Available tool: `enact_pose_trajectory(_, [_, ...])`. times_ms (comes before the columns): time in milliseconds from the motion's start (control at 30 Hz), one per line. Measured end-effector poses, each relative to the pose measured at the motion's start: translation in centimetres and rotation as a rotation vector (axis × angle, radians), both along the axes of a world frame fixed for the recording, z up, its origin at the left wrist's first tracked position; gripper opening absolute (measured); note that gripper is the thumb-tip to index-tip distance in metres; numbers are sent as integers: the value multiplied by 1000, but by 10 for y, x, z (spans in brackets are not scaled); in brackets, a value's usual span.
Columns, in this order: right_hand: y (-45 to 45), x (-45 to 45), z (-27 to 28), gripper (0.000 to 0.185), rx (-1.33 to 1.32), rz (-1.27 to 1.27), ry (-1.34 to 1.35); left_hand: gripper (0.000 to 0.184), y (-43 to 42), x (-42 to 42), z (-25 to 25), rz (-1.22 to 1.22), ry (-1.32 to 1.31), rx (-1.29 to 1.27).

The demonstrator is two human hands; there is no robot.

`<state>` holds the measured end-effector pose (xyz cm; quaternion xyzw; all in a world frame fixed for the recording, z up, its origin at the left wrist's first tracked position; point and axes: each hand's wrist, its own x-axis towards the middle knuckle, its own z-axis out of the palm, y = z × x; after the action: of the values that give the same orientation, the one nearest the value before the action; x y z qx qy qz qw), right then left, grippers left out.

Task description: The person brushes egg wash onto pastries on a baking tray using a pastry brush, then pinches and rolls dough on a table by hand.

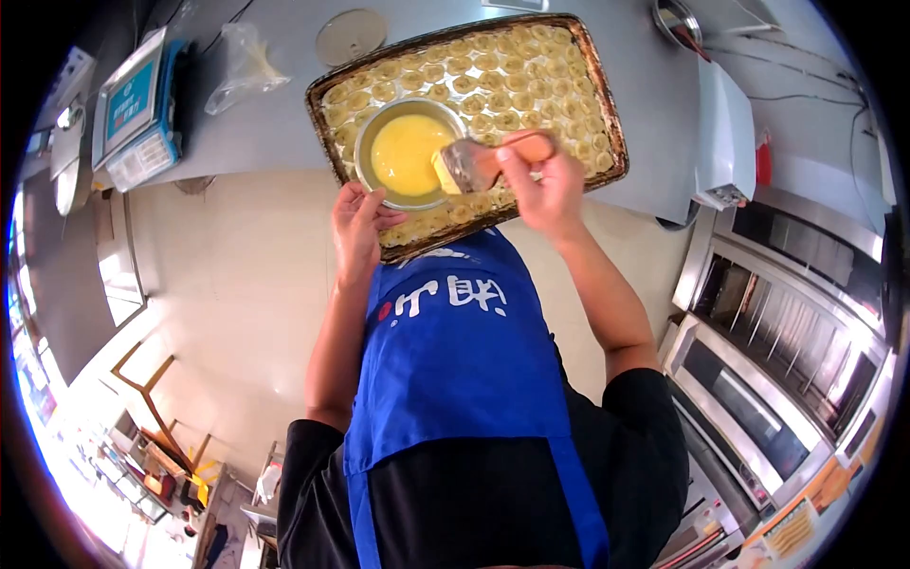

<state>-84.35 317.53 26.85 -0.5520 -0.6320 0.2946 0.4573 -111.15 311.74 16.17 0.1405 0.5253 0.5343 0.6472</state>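
Note:
My left hand (357, 224) is closed on the near rim of a round metal bowl (455, 119), which holds a yellow liquid (409, 152) that looks like beaten egg. In my right hand (545, 188) is a pastry brush (482, 163) with a wooden handle, fingers wrapped round it. Its yellow-wet bristles are at the right side of the bowl, over the rim. Beneath both lies a large dark-edged baking tray (621, 142) with rows of small round dough pieces (517, 81). The bowl hides some of them.
On the grey worktop (654, 95) are a round metal lid (351, 36), a clear plastic bag (245, 71) and a blue-sided scale (142, 109) at left. A white appliance (725, 133) and a metal pot (676, 21) are at right. Steel ovens (758, 360) stand beside me.

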Motion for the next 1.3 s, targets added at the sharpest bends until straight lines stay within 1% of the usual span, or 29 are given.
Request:
enact_pose_trajectory(33, [-1, 6, 1, 10, -42, 103, -89, 12, 2, 5, 1, 14, -6, -7])
enact_pose_trajectory(67, [-2, 18, -8, 8, 18, 66, -106, 12, 3, 9, 0, 8, -16, -2])
enact_pose_trajectory(100, [0, 35, -15, 8, 20, 70, -117, 12, 3, 10, -2, 3, -8, -2])
enact_pose_trajectory(167, [7, 73, -24, 11, 75, -152, 159, 13, 0, 14, -5, 12, -3, -10])
enact_pose_trajectory(233, [20, 109, -23, 15, -25, -414, 300, 13, 0, 17, -5, 31, -20, -4])
enact_pose_trajectory(267, [30, 131, -32, 15, -29, -408, 301, 13, -1, 19, -5, 37, -17, -7])
enact_pose_trajectory(333, [49, 169, -66, 12, -44, -514, 279, 13, -3, 25, -3, 51, 0, -19])
enact_pose_trajectory(433, [74, 157, -101, 15, -120, -448, 238, 13, -10, 34, -9, 104, 2, -31])
enact_pose_trajectory(467, [82, 151, -124, 18, -103, -309, 115, 13, -10, 38, -7, 106, 2, -32])
enact_pose_trajectory(500, [86, 142, -136, 20, -86, -173, -8, 11, -11, 41, -3, 124, -5, -32])
enact_pose_trajectory(533, [85, 145, -140, 20, -90, -181, -8, 10, -11, 42, 1, 137, -13, -33])
enact_pose_trajectory(600, [94, 143, -128, 24, -163, -213, -306, 11, -11, 43, 6, 159, -16, -36])
enact_pose_trajectory(633, [98, 156, -126, 24, -163, -202, -308, 13, -13, 43, 7, 195, -19, -41])
enact_pose_trajectory(700, [108, 188, -119, 17, -2, -367, -766, 12, -17, 39, 4, 229, -6, -41])
enact_pose_trajectory(733, [107, 189, -122, 17, -2, -357, -763, 12, -21, 36, 0, 237, -25, -18])
enact_pose_trajectory(800, [96, 185, -113, 12, 205, -124, -924, 12, -20, 32, -3, 237, -45, 10])
enact_pose_trajectory(867, [71, 141, -111, 10, 152, 77, -683, 12, -19, 34, -2, 261, -41, -9])
enact_pose_trajectory(900, [55, 121, -110, 11, -62, 169, -437, 12, -19, 34, 0, 251, -43, -12])
enact_pose_trajectory(933, [43, 106, -107, 20, -271, 236, -298, 12, -17, 34, 3, 245, -13, -22])
enact_pose_trajectory(967, [38, 98, -103, 19, -252, 248, -175, 12, -14, 33, 6, 240, 17, -30])
enact_pose_trajectory(1033, [44, 122, -124, 22, -263, 144, -201, 11, -12, 31, 10, 240, 0, -12])
enact_pose_trajectory(1100, [60, 160, -108, 19, -176, -144, -511, 11, -14, 26, 9, 261, -13, 0])
enact_pose_trajectory(1167, [68, 194, -106, 15, -76, -336, -618, 12, -16, 17, 5, 252, -44, 32])
enact_pose_trajectory(1200, [64, 193, -113, 15, -77, -337, -615, 12, -17, 16, 5, 251, -41, 33])
enact_pose_trajectory(1267, [50, 194, -123, 12, 151, -111, -985, 13, -14, 16, 4, 259, -5, 12])
enact_pose_trajectory(1300, [39, 172, -116, 11, 97, 7, -812, 13, -13, 15, 4, 252, -5, 11])
